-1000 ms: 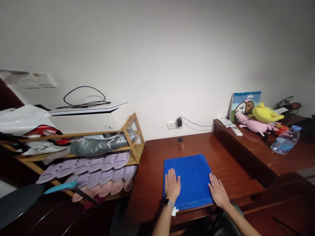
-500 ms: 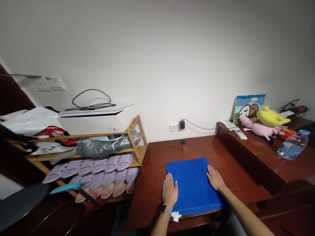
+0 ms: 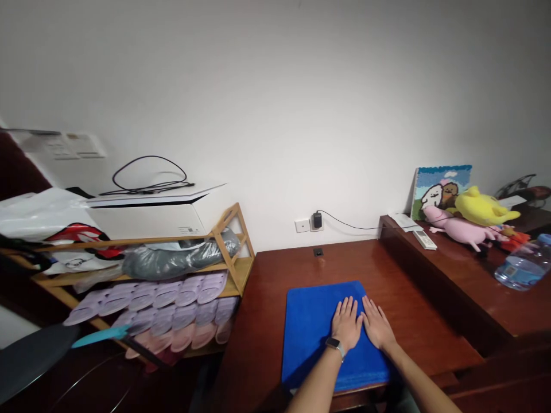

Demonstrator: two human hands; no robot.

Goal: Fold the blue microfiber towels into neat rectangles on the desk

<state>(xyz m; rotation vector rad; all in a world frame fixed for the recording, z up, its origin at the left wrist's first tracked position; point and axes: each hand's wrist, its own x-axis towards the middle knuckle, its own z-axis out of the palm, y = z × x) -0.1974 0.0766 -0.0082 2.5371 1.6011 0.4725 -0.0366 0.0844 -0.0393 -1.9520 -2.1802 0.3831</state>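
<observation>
A blue folded cloth (image 3: 307, 327), soft like a towel, lies flat near the front edge of the brown wooden desk (image 3: 267, 298). My left hand (image 3: 346, 324) rests palm down on the right half of the cloth, fingers stretched out, with a watch on the wrist. Close beside it, my right hand (image 3: 377, 324) lies flat along the cloth's right edge, its fingers extended. Neither hand grips anything. My forearms cover part of the cloth's lower side.
On the left stands a wooden rack (image 3: 241, 269) with rows of slippers (image 3: 189, 289) and a white box (image 3: 146, 221) on top. A higher desk section at right bears a water bottle (image 3: 520, 269), plush toys (image 3: 482, 206) and a remote control (image 3: 425, 240). A black charger (image 3: 317, 219) is plugged into the wall.
My left hand has moved right, from the cloth's left edge to beside my right hand. My right hand stays near the right edge. The view has shifted slightly.
</observation>
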